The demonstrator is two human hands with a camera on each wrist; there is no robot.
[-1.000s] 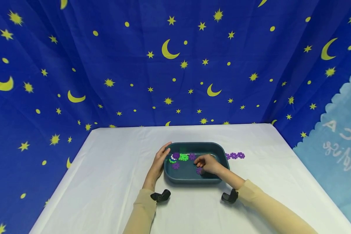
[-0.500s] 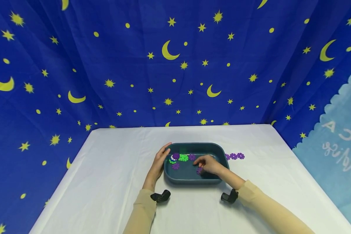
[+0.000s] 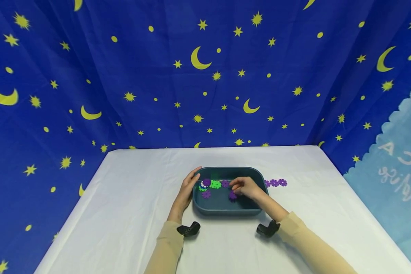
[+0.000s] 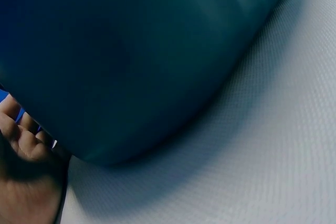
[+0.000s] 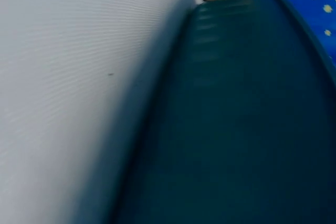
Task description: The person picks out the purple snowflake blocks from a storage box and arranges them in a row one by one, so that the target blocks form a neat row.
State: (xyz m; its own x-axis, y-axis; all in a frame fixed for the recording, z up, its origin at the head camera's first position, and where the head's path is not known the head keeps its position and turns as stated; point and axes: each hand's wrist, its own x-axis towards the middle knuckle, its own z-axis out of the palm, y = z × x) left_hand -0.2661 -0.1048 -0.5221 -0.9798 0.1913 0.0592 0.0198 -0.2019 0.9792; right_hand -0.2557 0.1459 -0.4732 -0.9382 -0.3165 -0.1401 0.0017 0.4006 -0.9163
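A dark teal plastic tub [image 3: 219, 212] stands on the table and holds several toothed snowflake discs. My left hand [image 3: 184, 192] holds the tub's left end, its fingers round the far corner and the thumb at the rim. In the left wrist view, bent fingers [image 4: 23, 129] show beside the tub's wall. Inside the tub, my right hand [image 3: 248, 188] pinches a purple snowflake disc [image 3: 232, 196], partly hidden by the fingertips. Around it lie green discs [image 3: 215, 184], loose purple discs [image 3: 206, 194] and a small mixed-colour pile [image 3: 203, 185] at the left end.
A joined row of purple discs [image 3: 277, 182] lies on the white tablecloth [image 3: 140, 190], right of the tub. Blue star-patterned cloth [image 3: 205, 95] hangs behind and at the sides. A light blue cloth [image 3: 397, 171] hangs at the right.
My right fingers have closed on the purple disc below them, and it has shifted slightly up and tilted. The left hand and the tub hold their place.
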